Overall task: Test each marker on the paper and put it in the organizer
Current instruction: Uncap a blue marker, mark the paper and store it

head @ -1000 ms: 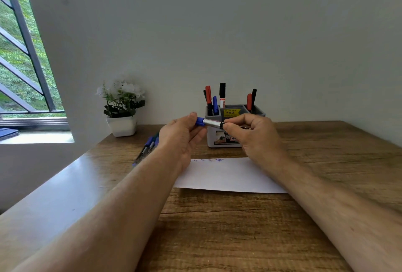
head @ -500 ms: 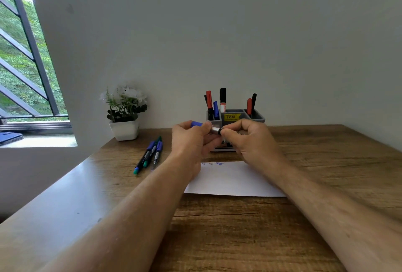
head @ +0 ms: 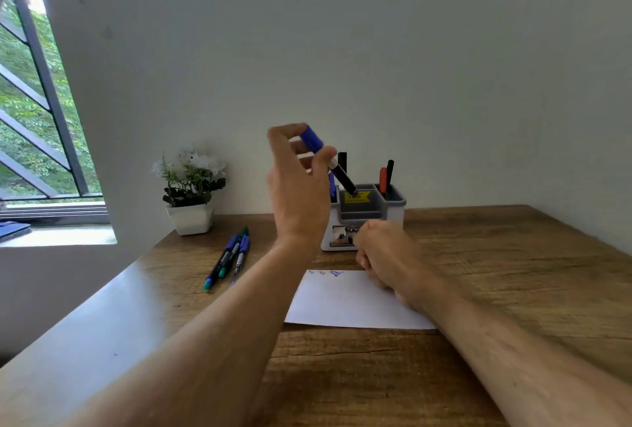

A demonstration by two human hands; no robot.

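Observation:
My left hand (head: pixel 297 187) is raised above the desk and holds a blue-capped marker (head: pixel 326 160), tilted with its dark lower end over the middle compartment of the grey organizer (head: pixel 369 211). Red and black markers (head: pixel 386 177) stand in the organizer's right compartment; another black one (head: pixel 342 161) rises behind my hand. My right hand (head: pixel 383 252) rests as a closed fist on the far right corner of the white paper (head: pixel 342 303), which carries small blue scribbles (head: pixel 335 272) along its far edge. Three markers (head: pixel 229 259) lie on the desk to the left of the paper.
A white pot with white flowers (head: pixel 191 187) stands at the back left of the wooden desk (head: pixel 496 290). The wall runs close behind the organizer. A window with dark bars (head: pixel 30 102) is on the left.
Both hands held the marker together in front of the organizer. Now my left hand alone has lifted it over the organizer, and my right hand has let go and dropped onto the paper.

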